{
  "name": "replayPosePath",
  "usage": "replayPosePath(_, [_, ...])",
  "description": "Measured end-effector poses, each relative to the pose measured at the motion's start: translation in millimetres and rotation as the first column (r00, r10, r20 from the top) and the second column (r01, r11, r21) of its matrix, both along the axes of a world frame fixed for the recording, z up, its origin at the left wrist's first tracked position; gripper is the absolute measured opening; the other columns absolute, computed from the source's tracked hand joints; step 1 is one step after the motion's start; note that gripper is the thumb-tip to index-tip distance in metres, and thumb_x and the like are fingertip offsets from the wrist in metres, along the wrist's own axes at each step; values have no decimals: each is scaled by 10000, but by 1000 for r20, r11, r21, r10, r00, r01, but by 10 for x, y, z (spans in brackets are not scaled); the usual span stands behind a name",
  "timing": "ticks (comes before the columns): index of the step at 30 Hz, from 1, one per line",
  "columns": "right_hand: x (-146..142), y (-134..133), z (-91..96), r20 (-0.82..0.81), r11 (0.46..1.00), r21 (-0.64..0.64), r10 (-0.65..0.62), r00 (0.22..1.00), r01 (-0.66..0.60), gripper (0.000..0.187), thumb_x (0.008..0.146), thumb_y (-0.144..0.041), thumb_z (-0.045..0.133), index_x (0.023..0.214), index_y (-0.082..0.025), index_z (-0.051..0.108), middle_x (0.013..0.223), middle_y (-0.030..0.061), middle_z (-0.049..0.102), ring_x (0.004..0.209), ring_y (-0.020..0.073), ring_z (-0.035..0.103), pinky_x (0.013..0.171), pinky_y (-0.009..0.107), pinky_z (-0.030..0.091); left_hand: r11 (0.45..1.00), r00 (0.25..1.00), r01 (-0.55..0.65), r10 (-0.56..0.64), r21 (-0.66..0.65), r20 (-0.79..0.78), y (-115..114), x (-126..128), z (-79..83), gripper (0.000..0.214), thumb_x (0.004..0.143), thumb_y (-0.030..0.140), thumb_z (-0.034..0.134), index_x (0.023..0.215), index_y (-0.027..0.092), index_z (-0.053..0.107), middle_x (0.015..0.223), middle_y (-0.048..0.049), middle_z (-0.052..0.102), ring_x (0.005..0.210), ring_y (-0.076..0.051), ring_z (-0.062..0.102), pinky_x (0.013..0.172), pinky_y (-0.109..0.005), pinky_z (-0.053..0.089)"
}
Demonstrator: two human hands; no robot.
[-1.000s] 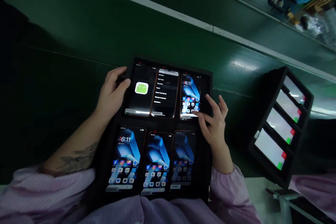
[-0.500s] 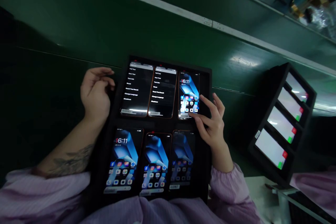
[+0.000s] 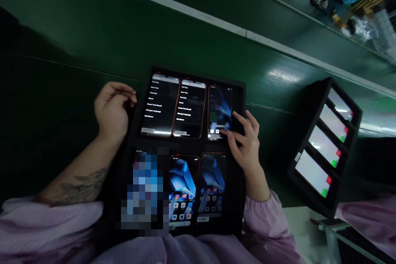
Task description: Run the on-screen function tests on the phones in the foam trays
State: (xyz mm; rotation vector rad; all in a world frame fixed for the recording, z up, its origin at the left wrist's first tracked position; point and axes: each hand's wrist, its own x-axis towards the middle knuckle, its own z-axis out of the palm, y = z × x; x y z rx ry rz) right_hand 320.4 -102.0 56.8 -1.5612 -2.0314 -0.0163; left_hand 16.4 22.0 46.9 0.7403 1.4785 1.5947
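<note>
My right hand (image 3: pixel 246 142) is at the right side of a black tray (image 3: pixel 188 145), with a fingertip on the lower screen of the top-right phone (image 3: pixel 220 109). Its other fingers are spread and hold nothing. That phone's screen is dim, with text and a small pop-up near the bottom. My left hand (image 3: pixel 114 109) rests beside the tray's left wall, loosely bent, fingers apart, nothing visible in it. Two phones with black text menus, the left phone (image 3: pixel 161 105) and the middle phone (image 3: pixel 189 109), fill the rest of the top row. Below, a lit phone (image 3: pixel 184 189) lies beside a dimmer phone (image 3: pixel 212 189); a pixelated patch hides the lower-left one.
A second black tray (image 3: pixel 292 173) at the right holds several phones with white screens and red and green corner blocks. A green work surface (image 3: pixel 173 37) with a pale strip (image 3: pixel 192 12) lies beyond. Someone's purple sleeve (image 3: pixel 368 210) shows at lower right.
The top-right phone's screen has gone from a bright home screen to a dim one with text and a pop-up. My hands have barely moved; the view has shifted slightly.
</note>
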Motion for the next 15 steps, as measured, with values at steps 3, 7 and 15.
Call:
replayPosePath(3, [-1, 58, 7, 17, 1000, 5, 20, 1000, -20, 304, 1050, -259, 548, 1126, -315, 836, 1541, 55, 625, 1553, 350, 445, 1222, 650, 484, 1000, 1000, 16, -16, -16, 16, 25, 54, 60, 361, 588, -136, 397, 557, 158, 604, 509, 34, 549, 496, -47, 473, 515, -125, 353])
replayPosePath(7, [-60, 194, -22, 117, 1000, -16, 21, 993, -20, 301, 1056, -380, 565, 1251, -314, 784, 1644, 62, 522, 1609, 386, 341, 1266, 699, 395, 999, 999, 20, -19, -27, 41, 105, 85, 97, 369, 587, -157, 375, 542, 141, 588, 509, 23, 540, 487, -41, 457, 502, -123, 327])
replayPosePath(15, [-79, 227, -29, 94, 998, 25, -62, 994, 60, 290, 1055, -352, 552, 1191, -296, 802, 1564, 80, 586, 1561, 384, 399, 1244, 690, 412, 1000, 997, 19, -19, 3, 76, 138, 20, -7, 300, 565, -93, 405, 578, 140, 594, 556, 14, 560, 481, -61, 460, 486, -163, 294])
